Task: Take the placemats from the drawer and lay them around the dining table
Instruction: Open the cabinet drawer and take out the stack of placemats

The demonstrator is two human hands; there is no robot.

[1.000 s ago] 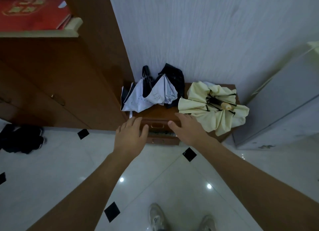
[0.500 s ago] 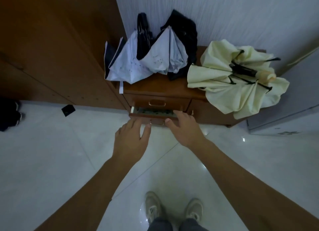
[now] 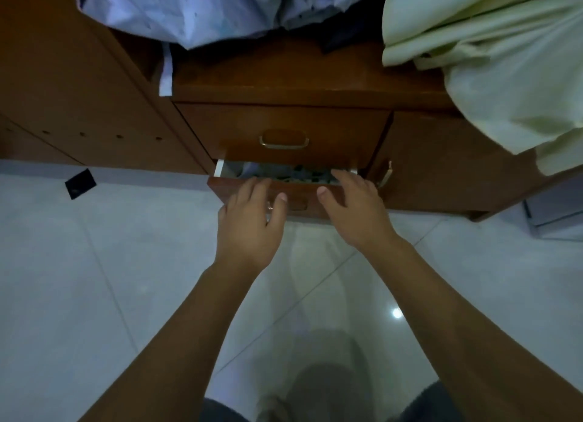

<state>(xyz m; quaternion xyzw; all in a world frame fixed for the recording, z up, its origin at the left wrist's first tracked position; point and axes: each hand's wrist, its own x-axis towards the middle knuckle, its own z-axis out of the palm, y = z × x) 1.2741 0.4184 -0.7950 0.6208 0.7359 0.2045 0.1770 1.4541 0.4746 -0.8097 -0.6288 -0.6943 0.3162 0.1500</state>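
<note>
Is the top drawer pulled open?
No, the top drawer sits flush and closed; only the lower drawer beneath it is pulled out slightly.

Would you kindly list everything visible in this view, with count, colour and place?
Cabinet: one, brown wood, low against the wall.
Upper drawer: one, brown, brass handle, closed.
Lower drawer: one, brown front, white inside, pulled slightly open.
Drawer contents: count unclear, grey-blue and dark patterned, inside the lower drawer.
Pale blue umbrella: one, folded loosely on the cabinet top, left.
Cream umbrella: one, on the cabinet top, right, draping over the edge.
Wardrobe panel: one, brown, left of the cabinet.
Floor: white tiles with a black inset.
Left hand: one, fingers at the lower drawer's front edge.
Right hand: one, fingers reaching over the drawer's rim.
</note>
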